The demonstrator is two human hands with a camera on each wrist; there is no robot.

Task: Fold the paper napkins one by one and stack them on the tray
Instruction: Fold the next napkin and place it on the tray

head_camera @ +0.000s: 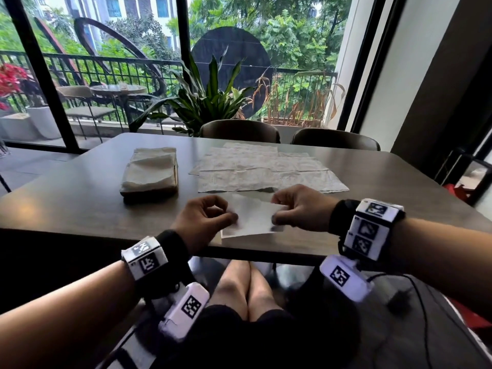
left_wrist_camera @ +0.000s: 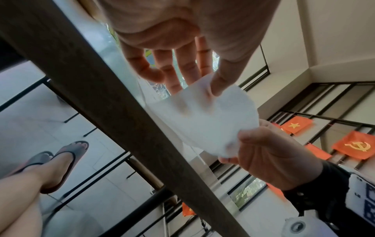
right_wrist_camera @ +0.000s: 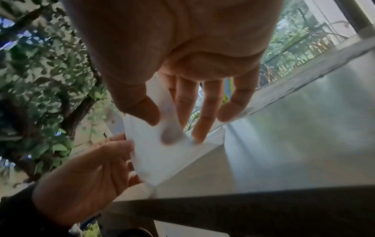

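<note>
I see my left hand (head_camera: pixel 205 218) and right hand (head_camera: pixel 298 209) each pinching one side of a white napkin (head_camera: pixel 253 218) between thumb and fingers, holding it just above the near edge of the surface (head_camera: pixel 372 182). Beyond the napkin, unfolded napkins (head_camera: pixel 266 169) lie spread flat. Left of those, the tray (head_camera: pixel 149 191) carries a pile of folded napkins (head_camera: pixel 150 169).
</note>
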